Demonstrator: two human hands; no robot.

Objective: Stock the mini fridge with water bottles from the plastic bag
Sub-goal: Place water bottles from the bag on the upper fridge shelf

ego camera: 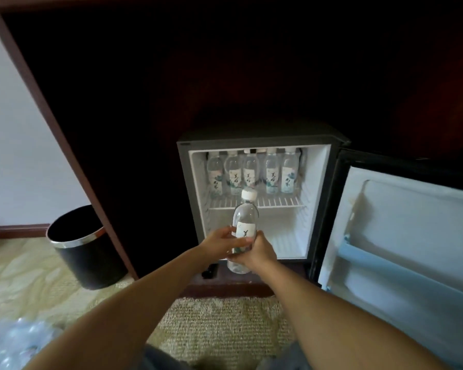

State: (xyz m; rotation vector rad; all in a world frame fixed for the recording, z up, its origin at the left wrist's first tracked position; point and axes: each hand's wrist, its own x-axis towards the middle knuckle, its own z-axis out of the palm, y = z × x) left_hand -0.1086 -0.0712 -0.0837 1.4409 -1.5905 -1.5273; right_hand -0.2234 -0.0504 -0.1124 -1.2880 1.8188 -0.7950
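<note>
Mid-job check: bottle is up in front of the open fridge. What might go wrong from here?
1. Sliding the held bottle onto the wire shelf may topple the back row of bottles, which stand close together.
2. Both the left hand and right hand grip its lower half; releasing one early might let it tip.

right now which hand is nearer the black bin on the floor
Left. The left hand grips the bottle on the side toward the bin; the right hand holds its far side.
</note>
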